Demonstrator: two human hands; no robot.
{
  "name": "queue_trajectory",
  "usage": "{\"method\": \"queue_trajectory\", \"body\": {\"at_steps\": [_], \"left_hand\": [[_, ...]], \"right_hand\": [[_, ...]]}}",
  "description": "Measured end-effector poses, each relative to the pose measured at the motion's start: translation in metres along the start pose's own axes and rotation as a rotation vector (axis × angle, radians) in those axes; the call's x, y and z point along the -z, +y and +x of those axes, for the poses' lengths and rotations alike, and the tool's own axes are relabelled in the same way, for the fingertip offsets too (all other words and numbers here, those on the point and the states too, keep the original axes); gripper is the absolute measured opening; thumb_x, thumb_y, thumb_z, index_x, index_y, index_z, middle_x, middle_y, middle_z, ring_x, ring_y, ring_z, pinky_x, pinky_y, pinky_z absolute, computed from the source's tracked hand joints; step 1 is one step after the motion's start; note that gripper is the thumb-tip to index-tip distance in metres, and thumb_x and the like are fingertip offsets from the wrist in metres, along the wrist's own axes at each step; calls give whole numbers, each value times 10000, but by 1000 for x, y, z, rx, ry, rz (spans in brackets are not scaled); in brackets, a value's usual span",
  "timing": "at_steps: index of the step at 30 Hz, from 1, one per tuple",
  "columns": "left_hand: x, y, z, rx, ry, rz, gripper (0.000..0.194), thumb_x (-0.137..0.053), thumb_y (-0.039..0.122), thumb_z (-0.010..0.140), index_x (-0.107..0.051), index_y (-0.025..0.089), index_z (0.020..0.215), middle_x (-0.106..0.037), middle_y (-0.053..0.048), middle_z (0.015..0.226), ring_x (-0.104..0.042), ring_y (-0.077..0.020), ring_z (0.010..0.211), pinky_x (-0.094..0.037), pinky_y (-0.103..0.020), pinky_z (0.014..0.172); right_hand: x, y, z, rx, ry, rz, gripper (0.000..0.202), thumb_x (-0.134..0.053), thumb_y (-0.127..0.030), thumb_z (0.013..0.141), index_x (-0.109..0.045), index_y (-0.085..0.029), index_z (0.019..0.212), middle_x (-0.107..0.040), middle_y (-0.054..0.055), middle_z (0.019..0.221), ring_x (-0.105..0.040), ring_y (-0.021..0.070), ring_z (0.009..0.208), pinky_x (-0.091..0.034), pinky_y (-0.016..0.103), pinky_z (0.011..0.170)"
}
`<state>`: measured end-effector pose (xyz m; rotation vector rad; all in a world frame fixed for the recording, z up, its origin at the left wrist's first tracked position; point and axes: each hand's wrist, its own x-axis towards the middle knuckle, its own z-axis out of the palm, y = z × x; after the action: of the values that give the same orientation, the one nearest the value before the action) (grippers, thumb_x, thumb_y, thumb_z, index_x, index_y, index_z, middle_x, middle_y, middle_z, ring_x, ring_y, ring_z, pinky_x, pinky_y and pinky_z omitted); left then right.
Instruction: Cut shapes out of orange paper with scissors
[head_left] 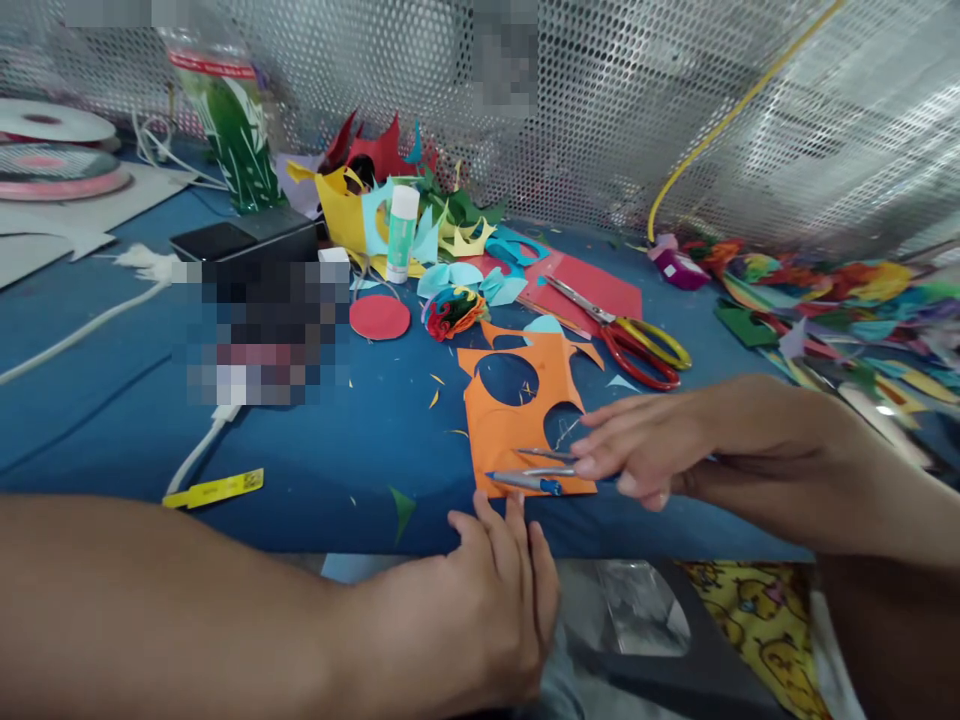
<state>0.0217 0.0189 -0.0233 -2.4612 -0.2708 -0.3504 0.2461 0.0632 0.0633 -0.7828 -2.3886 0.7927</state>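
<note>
Paper [493, 430], orange with round holes, flat on the blue table [375, 420]. On it, a silver compass [551, 471], at the fingertips of the right hand [667, 435], loosely curled, grip unclear. At the near edge, left hand [499, 590], fingers partly extended, thumb hidden, hold impossible to judge. Beyond, scissors [604, 319].

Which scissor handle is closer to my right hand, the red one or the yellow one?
The red handle, on the side facing your right hand; the yellow handle lies beyond it.
</note>
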Motion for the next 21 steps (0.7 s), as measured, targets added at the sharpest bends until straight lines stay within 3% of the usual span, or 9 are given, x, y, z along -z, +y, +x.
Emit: {"method": "queue_trajectory", "body": {"at_steps": [6, 13, 18, 21], "left_hand": [[1, -3, 0, -21, -23, -11, 404, -348, 148, 911, -624, 31, 1182, -714, -183, 1077, -706, -265, 854, -519, -307, 583], [3, -4, -1, 75, -38, -135, 392, -359, 153, 918, -635, 66, 1183, -707, -175, 1104, -706, -276, 892, -540, -324, 618], [3, -6, 1, 80, -14, -167, 391, -365, 167, 914, -638, 67, 1177, -712, -162, 1098, -713, -284, 844, -537, -320, 547], [2, -7, 3, 80, 3, -180, 373, -398, 193, 907, -646, 59, 1153, -726, -159, 1052, -715, -277, 811, -545, -315, 556]], "right_hand": [[-1, 6, -6, -53, 48, -29, 357, -660, -125, 810, -676, -360, 1078, -741, -79, 1002, -709, 121, 933, -583, 177, 845], [-25, 4, -4, -132, 337, -120, 278, -699, -140, 793, -695, -330, 996, -751, -102, 920, -716, 58, 824, -548, 50, 772], [-30, 2, -11, -98, 311, -35, 262, -688, -108, 789, -659, -297, 968, -747, -62, 966, -718, 120, 890, -588, 160, 840], [-26, 5, -15, -47, 246, 48, 196, -648, -94, 820, -666, -270, 902, -751, -41, 826, -714, 135, 921, -588, 195, 858]]}}
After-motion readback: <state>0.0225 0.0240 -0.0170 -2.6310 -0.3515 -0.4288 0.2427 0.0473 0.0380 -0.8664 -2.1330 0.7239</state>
